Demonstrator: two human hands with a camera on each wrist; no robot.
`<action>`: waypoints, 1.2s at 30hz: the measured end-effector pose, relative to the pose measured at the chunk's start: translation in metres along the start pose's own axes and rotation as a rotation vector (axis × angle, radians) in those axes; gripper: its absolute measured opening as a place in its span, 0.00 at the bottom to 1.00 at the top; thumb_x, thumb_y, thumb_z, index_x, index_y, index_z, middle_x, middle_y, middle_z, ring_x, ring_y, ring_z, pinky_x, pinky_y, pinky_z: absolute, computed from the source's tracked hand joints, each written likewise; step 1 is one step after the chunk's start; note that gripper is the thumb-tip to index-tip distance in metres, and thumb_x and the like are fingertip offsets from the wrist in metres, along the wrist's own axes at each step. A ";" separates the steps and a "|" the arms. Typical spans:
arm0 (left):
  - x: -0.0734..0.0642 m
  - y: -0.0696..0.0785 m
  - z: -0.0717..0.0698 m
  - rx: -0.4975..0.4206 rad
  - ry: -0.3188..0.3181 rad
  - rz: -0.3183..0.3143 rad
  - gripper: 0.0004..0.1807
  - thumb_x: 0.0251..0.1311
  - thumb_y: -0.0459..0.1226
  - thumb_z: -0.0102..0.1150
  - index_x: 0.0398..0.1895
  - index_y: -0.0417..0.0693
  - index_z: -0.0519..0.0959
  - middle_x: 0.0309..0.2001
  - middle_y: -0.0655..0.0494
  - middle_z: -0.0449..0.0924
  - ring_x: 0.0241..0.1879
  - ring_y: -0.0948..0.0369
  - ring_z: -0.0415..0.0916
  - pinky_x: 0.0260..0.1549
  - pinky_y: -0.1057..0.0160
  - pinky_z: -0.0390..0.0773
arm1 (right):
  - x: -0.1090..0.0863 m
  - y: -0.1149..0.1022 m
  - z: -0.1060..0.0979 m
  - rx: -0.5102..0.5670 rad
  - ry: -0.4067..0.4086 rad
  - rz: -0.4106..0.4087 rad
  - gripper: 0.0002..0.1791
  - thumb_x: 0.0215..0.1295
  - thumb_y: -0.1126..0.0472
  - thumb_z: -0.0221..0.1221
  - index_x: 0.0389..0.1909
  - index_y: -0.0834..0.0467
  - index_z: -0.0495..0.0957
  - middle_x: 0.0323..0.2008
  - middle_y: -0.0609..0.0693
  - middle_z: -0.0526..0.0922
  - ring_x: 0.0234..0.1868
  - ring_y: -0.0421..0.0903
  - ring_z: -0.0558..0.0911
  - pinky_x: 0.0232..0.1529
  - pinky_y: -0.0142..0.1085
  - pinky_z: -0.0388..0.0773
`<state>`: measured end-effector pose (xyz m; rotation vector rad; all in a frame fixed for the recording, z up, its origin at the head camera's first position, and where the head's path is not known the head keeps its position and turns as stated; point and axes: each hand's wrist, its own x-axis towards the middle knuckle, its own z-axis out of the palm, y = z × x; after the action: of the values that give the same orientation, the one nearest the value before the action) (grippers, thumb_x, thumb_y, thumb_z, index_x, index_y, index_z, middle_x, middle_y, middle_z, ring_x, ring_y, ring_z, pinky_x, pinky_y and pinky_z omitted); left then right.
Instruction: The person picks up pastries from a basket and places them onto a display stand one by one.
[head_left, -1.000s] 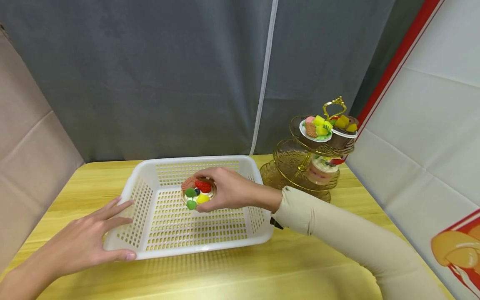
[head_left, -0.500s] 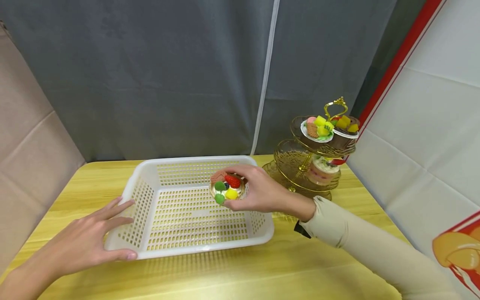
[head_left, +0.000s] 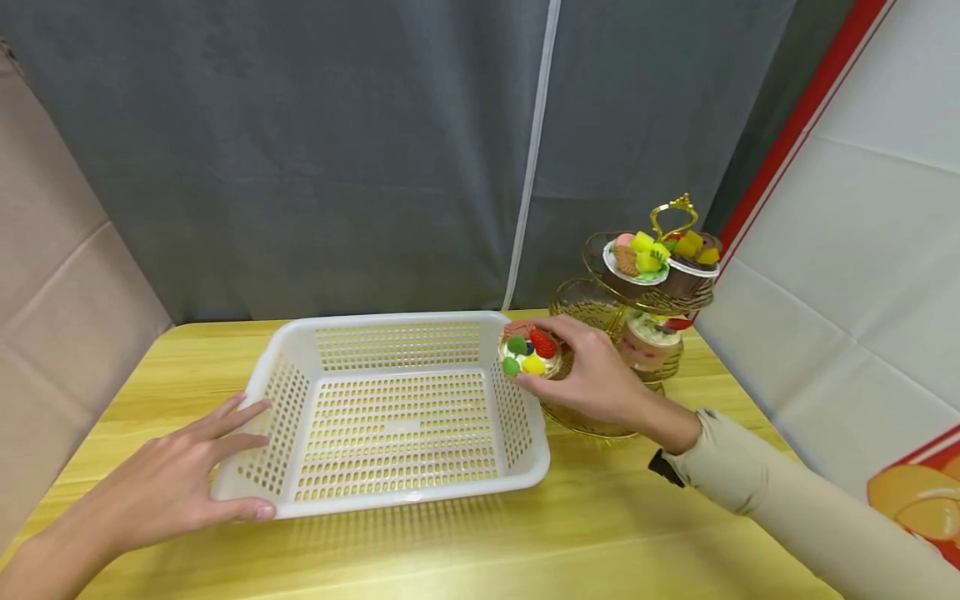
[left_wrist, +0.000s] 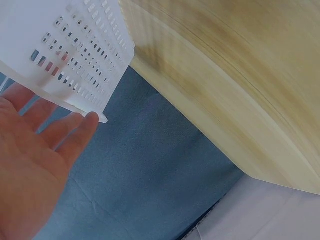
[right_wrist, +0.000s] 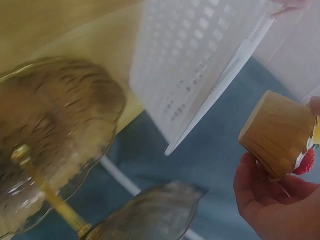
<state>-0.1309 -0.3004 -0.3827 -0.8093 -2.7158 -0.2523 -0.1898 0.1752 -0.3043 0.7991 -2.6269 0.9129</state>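
Observation:
My right hand (head_left: 596,375) holds a fruit-topped cupcake (head_left: 529,353) between thumb and fingers, just over the right rim of a white plastic basket (head_left: 405,497). Strawberry, green, yellow and white toppings face up; its tan cup (right_wrist: 277,132) shows in the right wrist view. My left hand (head_left: 168,483) rests on the basket's left rim, fingers spread and fairly straight. In the left wrist view its fingertips (left_wrist: 90,120) touch the rim. Right of the basket stands a gold tiered stand (head_left: 588,312), partly hidden behind my right hand.
On the stand's top tier sit two dark cups with fruit toppings (head_left: 636,258) (head_left: 693,265). A layered dessert cup (head_left: 651,340) stands on the middle tier. The wooden table (head_left: 450,558) ends at a grey curtain (head_left: 337,167) behind and a white panel (head_left: 862,275) at right.
My right hand has carried the cupcake rightward, from above the basket's middle to its right rim beside the stand. The left hand and basket have stayed in place.

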 end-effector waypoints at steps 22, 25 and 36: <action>-0.001 -0.001 0.000 0.008 0.005 0.011 0.41 0.35 0.70 0.70 0.47 0.52 0.85 0.69 0.53 0.69 0.66 0.47 0.68 0.30 0.46 0.76 | -0.032 0.046 -0.031 -0.158 0.293 0.075 0.35 0.52 0.56 0.75 0.62 0.60 0.76 0.44 0.53 0.83 0.29 0.42 0.76 0.28 0.29 0.71; -0.001 -0.002 0.000 0.008 0.013 0.014 0.41 0.35 0.70 0.71 0.47 0.52 0.85 0.69 0.53 0.69 0.67 0.47 0.68 0.30 0.46 0.76 | -0.032 0.050 -0.032 -0.180 0.305 0.074 0.33 0.52 0.56 0.75 0.60 0.59 0.77 0.42 0.53 0.83 0.28 0.43 0.75 0.29 0.29 0.70; -0.001 -0.001 0.000 0.002 -0.003 0.004 0.41 0.35 0.70 0.71 0.47 0.52 0.85 0.69 0.54 0.68 0.61 0.43 0.72 0.29 0.46 0.76 | -0.034 0.055 -0.026 -0.269 0.240 0.101 0.32 0.56 0.53 0.72 0.60 0.61 0.76 0.35 0.54 0.81 0.28 0.45 0.74 0.30 0.40 0.71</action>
<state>-0.1308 -0.3011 -0.3832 -0.8149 -2.7163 -0.2484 -0.1923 0.2417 -0.3243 0.4630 -2.5219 0.6155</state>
